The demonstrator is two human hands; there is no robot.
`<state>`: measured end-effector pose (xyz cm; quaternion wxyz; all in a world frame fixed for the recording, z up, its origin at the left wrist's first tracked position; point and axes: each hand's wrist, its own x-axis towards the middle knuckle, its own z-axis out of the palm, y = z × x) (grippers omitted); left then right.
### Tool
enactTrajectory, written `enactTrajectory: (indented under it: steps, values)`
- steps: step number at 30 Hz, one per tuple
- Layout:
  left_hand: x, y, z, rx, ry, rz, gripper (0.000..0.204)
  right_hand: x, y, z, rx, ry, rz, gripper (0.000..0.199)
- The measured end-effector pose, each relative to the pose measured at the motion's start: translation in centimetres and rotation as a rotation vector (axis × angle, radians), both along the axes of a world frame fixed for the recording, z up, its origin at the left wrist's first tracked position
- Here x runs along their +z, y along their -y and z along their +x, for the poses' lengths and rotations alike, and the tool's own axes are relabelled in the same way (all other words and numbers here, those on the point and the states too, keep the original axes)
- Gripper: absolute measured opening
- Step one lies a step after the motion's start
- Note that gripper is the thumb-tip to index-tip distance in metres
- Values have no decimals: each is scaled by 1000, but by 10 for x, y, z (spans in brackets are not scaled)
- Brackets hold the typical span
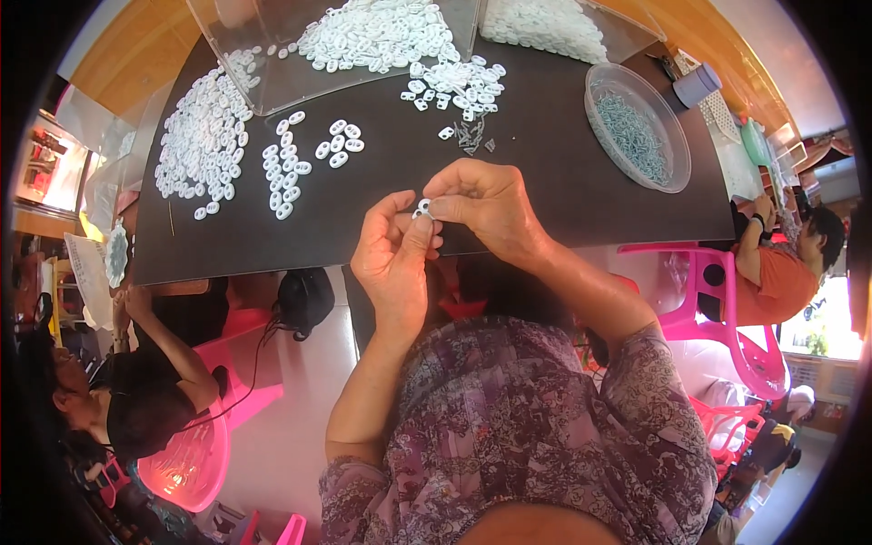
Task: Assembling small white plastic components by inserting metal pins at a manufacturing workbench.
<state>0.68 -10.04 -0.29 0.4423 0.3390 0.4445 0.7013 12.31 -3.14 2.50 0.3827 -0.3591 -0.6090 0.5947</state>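
1. Closest to the lens: a purple patterned shirt [545, 409].
2. Over the dark table [586, 209], pinching a small white piece [423, 208] (partly hidden by fingers) between left hand [395, 250] and right hand [481, 200], both grips narrow.
3. Beyond, heaped and grouped: loose white pieces [204, 136], near scattered grey bits [469, 136].
4. At right: a round clear dish [678, 159] of bluish bits [629, 136].

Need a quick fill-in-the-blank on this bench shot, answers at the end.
1. The left hand and right hand pinch a small piece whose color is ____.
2. Bluish pins lie in a clear dish toward the ____ side of the table.
3. Of the dish and the big loose heap, the one nearer the table's left edge is the ____.

Missing words: white; right; heap.
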Motion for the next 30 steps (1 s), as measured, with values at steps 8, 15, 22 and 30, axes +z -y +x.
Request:
enactTrajectory:
  steps: [8, 15, 22, 30]
  values:
    - [2, -1, -1, -71, 47, -20, 26, 1, 5, 3, -25, 36, 127, 5]
    - [0, -1, 4, -59, 67, 25, 25, 2, 12, 3, -56, 12, 92, 5]
    - [2, -1, 5, -69, 104, -21, 21, -10, 12, 9, -23, 17, 60, 10]
    - [16, -4, 4, -15, 228, -66, 18, -9, 14, 4, -116, 212, 735, 29]
